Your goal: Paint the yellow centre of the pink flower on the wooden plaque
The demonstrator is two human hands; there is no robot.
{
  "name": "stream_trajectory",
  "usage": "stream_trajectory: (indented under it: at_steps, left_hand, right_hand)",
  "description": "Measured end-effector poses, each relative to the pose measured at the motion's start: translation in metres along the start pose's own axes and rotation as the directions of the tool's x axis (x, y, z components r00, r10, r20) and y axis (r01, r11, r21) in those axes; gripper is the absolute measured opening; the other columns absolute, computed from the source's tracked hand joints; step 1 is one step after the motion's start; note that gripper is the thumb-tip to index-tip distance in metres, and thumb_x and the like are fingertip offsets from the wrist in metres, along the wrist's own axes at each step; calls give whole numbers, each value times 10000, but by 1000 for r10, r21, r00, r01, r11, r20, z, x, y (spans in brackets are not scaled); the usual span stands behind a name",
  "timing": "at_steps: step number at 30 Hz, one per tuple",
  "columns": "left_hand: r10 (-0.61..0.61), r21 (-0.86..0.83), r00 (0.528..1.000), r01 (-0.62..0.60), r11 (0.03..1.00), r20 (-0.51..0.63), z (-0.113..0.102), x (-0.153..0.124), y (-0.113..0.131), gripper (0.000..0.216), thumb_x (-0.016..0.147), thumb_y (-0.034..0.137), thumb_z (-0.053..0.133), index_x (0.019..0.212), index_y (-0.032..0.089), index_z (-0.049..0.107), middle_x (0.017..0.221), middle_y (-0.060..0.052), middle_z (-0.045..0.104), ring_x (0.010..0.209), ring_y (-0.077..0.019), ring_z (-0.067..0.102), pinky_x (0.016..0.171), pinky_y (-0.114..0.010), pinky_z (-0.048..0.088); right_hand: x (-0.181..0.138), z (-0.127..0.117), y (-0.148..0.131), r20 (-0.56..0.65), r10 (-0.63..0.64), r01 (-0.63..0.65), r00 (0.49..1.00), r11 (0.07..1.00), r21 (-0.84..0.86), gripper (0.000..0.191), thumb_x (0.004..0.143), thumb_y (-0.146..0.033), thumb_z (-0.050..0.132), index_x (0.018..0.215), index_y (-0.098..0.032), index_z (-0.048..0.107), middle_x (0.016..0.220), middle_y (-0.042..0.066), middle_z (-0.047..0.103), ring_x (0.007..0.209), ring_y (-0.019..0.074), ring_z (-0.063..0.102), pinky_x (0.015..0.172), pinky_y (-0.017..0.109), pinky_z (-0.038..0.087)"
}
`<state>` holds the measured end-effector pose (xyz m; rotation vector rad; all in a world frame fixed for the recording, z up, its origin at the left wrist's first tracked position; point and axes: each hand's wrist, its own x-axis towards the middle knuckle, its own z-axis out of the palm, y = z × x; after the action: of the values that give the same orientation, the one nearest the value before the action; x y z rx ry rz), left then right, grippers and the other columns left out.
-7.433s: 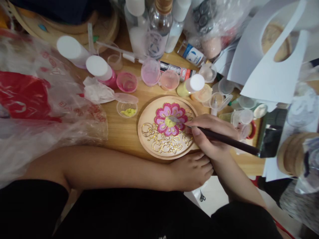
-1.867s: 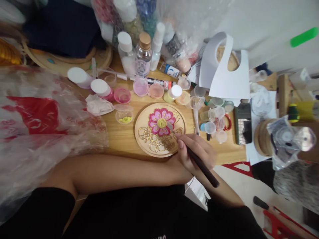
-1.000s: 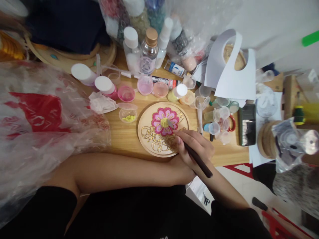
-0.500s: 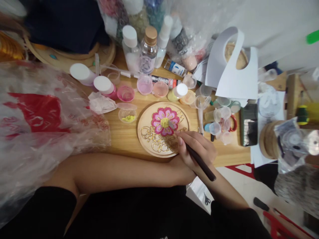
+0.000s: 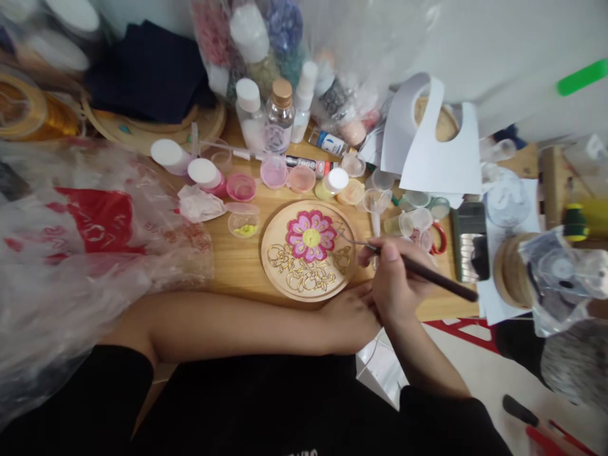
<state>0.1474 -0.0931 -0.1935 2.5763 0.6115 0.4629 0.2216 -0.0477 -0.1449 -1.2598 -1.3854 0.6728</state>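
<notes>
My right hand point(image 5: 401, 272) is closed around the dark handle of a small palette knife point(image 5: 427, 269). Its thin, bent metal end hovers over the right part of a round wooden plaque point(image 5: 273, 278), apart from the flower as far as I can tell. A pink flower point(image 5: 311, 235) with darker pink edges and a yellow centre fills the plaque's upper middle. Gold outlines point(image 5: 308, 275) of leaves and small fruit run below it, unfilled. My left hand point(image 5: 351, 320) lies at the plaque's lower right edge, fingers stretched out and partly hidden behind my right hand.
A small clear cup point(image 5: 244, 223) with yellow material sits left of the plaque. Pink pots point(image 5: 241, 187), bottles point(image 5: 280, 117) and a glue tube point(image 5: 311, 166) line the back. Plastic bags point(image 5: 156, 247) cover the left side; small cups, a dark case point(image 5: 469, 240) and papers lie right.
The palette knife has lifted off the yellow flower centre and moved right with my right hand, its handle now tilted flatter. The camera view has shifted slightly.
</notes>
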Motion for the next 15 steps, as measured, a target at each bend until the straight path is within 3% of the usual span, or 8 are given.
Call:
stream_trajectory:
  at_steps: [2, 4, 7, 11, 15]
  left_hand:
    - [43, 53, 998, -41, 998, -46, -4, -5, 0, 300, 976, 246, 447, 1180, 154, 648, 1256, -72, 657, 1244, -199, 544, 1107, -351, 368]
    - [58, 119, 992, -44, 992, -113, -7, -8, 0, 332, 983, 204, 404, 1201, 112, 637, 1289, -93, 637, 1253, -213, 544, 1108, -359, 367]
    - [86, 192, 981, -52, 980, -172, -10, -9, 2, 344, 977, 181, 403, 1212, 62, 624, 1275, -130, 637, 1222, -224, 564, 1090, -361, 385]
    - [155, 212, 967, -111, 971, -203, -10, -9, 3, 278, 960, 178, 447, 1040, 83, 695, 1062, -125, 698, 1071, -235, 624, 1026, -396, 424]
    - [149, 159, 965, -115, 981, -218, -10, -8, 3, 250, 938, 170, 470, 934, 103, 711, 935, -99, 697, 944, -234, 639, 921, -393, 462]
  right_hand:
    - [12, -4, 1, -56, -7, 11, 998, 998, 70, 135, 893, -277, 609, 848, -236, 730, 617, -23, 649, 518, 131, 603, 471, 271, 474]
    - [24, -9, -1, -49, -98, 100, 994, 994, 35, 113, 873, -285, 636, 843, -236, 733, 613, -18, 654, 540, 141, 611, 503, 287, 487]
    - [37, -12, -1, 72, -188, 188, 980, 982, 10, 102, 866, -271, 639, 831, -238, 729, 650, -12, 675, 596, 145, 626, 570, 299, 499]
    - [40, -7, 8, 310, -200, 216, 929, 976, -18, 91, 856, -186, 611, 837, -211, 696, 722, -9, 706, 622, 118, 643, 575, 252, 506]
    - [34, -1, 15, 378, -202, 258, 904, 961, -103, 104, 811, -137, 589, 801, -203, 669, 689, -19, 692, 603, 110, 645, 559, 227, 517]
